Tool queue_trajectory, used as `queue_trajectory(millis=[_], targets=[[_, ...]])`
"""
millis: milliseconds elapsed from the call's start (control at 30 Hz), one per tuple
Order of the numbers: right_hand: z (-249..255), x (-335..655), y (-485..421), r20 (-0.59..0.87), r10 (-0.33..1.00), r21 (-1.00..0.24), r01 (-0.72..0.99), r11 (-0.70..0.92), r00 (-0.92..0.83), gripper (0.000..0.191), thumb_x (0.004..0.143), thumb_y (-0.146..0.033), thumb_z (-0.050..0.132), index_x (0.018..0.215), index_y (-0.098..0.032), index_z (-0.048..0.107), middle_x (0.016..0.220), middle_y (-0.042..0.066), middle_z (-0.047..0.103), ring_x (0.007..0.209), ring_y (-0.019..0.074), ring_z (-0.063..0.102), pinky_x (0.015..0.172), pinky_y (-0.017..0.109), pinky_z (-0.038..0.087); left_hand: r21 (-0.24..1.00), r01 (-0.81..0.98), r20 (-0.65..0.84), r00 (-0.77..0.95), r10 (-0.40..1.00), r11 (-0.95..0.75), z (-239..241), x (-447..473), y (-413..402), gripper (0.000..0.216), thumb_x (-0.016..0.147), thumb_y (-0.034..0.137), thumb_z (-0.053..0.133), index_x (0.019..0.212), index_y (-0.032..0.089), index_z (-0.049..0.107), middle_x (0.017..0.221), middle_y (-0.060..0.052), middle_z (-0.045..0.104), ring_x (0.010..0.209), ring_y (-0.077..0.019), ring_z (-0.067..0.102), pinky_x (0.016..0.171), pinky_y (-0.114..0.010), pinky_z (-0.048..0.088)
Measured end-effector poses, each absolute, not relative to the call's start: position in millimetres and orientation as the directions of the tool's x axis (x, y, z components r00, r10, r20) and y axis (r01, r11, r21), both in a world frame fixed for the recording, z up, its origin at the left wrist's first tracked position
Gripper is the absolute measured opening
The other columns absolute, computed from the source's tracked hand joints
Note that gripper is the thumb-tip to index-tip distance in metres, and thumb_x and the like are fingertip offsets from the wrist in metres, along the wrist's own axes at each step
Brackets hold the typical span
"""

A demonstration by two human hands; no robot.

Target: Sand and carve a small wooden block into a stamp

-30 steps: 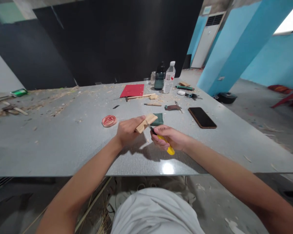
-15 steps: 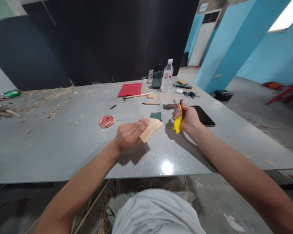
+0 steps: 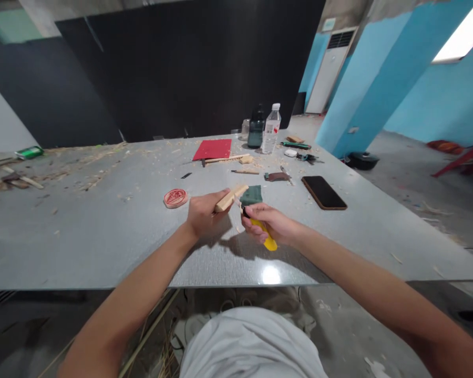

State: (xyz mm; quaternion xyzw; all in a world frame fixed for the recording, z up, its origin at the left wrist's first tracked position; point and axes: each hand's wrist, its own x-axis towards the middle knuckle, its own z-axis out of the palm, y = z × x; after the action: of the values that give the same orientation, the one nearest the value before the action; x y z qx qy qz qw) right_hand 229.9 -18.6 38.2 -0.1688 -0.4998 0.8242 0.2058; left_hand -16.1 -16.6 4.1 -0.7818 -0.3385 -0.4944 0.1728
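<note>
Wooden piece (image 3: pixel 232 199), above the near middle of the desk (image 3: pixel 122 241), looks partly cut; how much is left to remove cannot be told. Left hand (image 3: pixel 203 211) fingers close around its left end. Just right of it, right hand (image 3: pixel 274 220) fingers curl firmly around a yellow knife (image 3: pixel 270 242), its blade (image 3: pixel 237 201) apparently touching the wood's edge.
</note>
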Motion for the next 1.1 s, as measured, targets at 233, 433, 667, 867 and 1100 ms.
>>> queue_trajectory(millis=[233,433,667,867,1100], targets=[[37.9,234.9,-13.5,-0.128,0.389,-0.867,-0.088,-0.491,-0.912,0.044,0.094,-0.052,0.079,0.077,-0.016,0.062,0.059,-0.005,0.049,0.045,0.0059,0.034,0.041,0.018,0.033,-0.072,0.688,0.892,0.368,0.262,-0.722,2.8,-14.6,-19.2,0.034,0.102,0.024,0.063,0.133,0.019,0.075,0.116,-0.012,0.085,0.096,-0.0218,0.085,0.079,-0.029,0.068],[41.4,236.7,1.9,-0.12,0.671,-0.896,-0.211,-0.391,-0.732,0.036,0.092,-0.043,0.083,0.078,-0.017,0.061,0.06,-0.002,0.055,0.046,0.0082,0.042,0.042,0.02,0.036,-0.198,0.711,0.861,0.455,0.227,-0.675,17.0,-16.3,-31.4,0.039,0.106,0.028,0.056,0.14,0.014,0.07,0.119,-0.018,0.084,0.097,-0.0241,0.085,0.076,-0.029,0.067],[57.9,272.2,44.4,-0.106,0.942,-0.759,-0.586,-0.284,-0.32,0.03,0.104,-0.035,0.066,0.082,-0.022,0.051,0.058,-0.007,0.039,0.045,0.0084,0.031,0.042,0.021,0.034,-0.267,0.578,0.811,0.567,0.144,-0.772,19.4,5.8,-33.6,0.04,0.102,0.013,0.054,0.14,0.016,0.067,0.125,-0.014,0.082,0.114,-0.022,0.082,0.085,-0.029,0.068],[38.7,243.3,18.4,-0.098,0.82,-0.862,-0.364,-0.353,-0.565,0.037,0.097,-0.049,0.075,0.083,-0.021,0.055,0.061,-0.006,0.041,0.048,0.0089,0.033,0.047,0.022,0.034,0.028,0.621,0.908,0.312,0.28,-0.783,8.0,-0.1,-24.7,0.029,0.103,0.03,0.068,0.128,0.017,0.074,0.111,-0.011,0.086,0.089,-0.0205,0.085,0.075,-0.027,0.068],[34.2,241.7,11.3,-0.102,0.796,-0.88,-0.319,-0.352,-0.597,0.04,0.091,-0.052,0.079,0.083,-0.02,0.058,0.058,-0.006,0.045,0.048,0.0085,0.035,0.046,0.021,0.033,0.22,0.655,0.908,0.134,0.397,-0.723,18.2,-1.4,-29.9,0.027,0.103,0.039,0.07,0.117,0.018,0.081,0.097,-0.008,0.087,0.073,-0.0155,0.081,0.065,-0.022,0.062]])
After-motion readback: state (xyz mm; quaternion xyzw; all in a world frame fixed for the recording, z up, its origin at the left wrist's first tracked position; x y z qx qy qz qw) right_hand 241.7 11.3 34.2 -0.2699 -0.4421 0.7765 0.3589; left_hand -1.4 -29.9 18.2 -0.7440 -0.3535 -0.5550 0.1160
